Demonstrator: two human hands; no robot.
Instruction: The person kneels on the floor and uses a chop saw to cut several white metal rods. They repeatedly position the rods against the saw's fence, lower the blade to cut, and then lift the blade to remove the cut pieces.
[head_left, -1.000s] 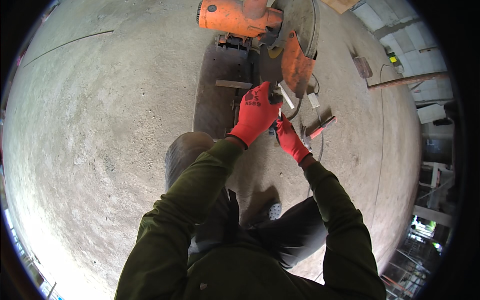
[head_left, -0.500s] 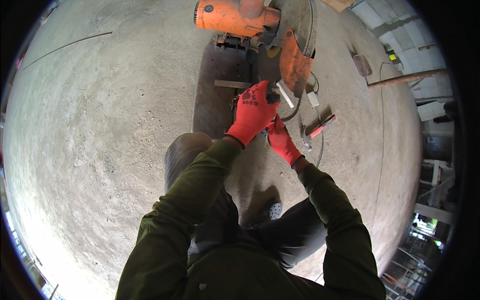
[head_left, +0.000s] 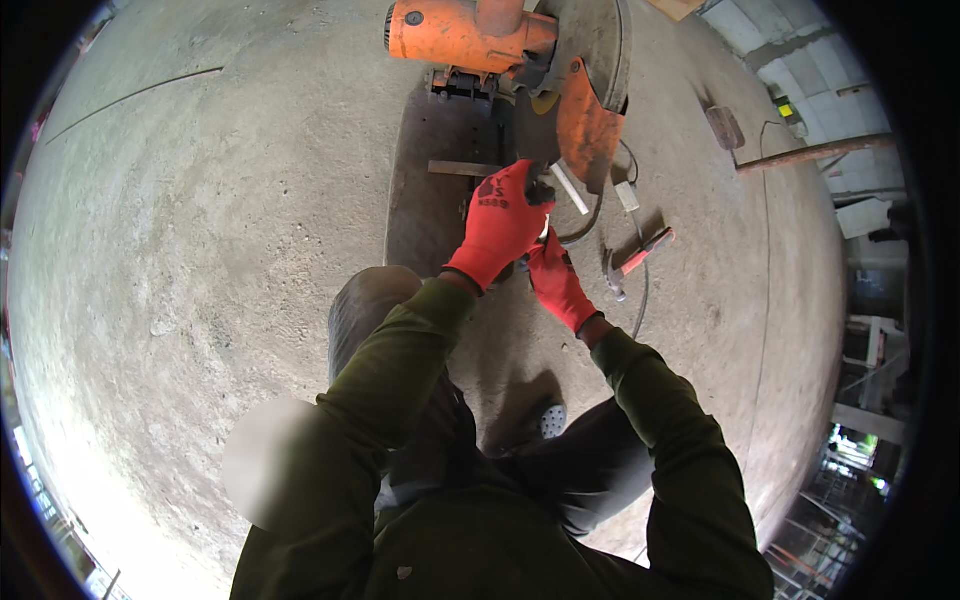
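An orange chop saw (head_left: 470, 35) stands in front of me on its dark metal base (head_left: 425, 225), its round blade guard (head_left: 590, 130) toward the right. At the base's right side, below the guard, my left hand (head_left: 500, 225) in a red work glove has its fingers curled; what they close on is hidden. My right hand (head_left: 558, 280), gloved alike, is just below and to the right, fingers bent toward the left hand. A small white bit (head_left: 545, 230) shows between the hands. A flat metal bar (head_left: 462, 168) lies across the base.
Right of the saw, a white strip (head_left: 570, 189) and a small pale block (head_left: 627, 196) lie near a cable (head_left: 643, 300). A claw hammer (head_left: 640, 258) with a red handle rests on the concrete floor (head_left: 200, 250). Farther right is a long-handled tool (head_left: 815, 155).
Both hands have shifted slightly left. A white bit now shows between them, where the gloves overlapped before. The saw and hammer stay put.
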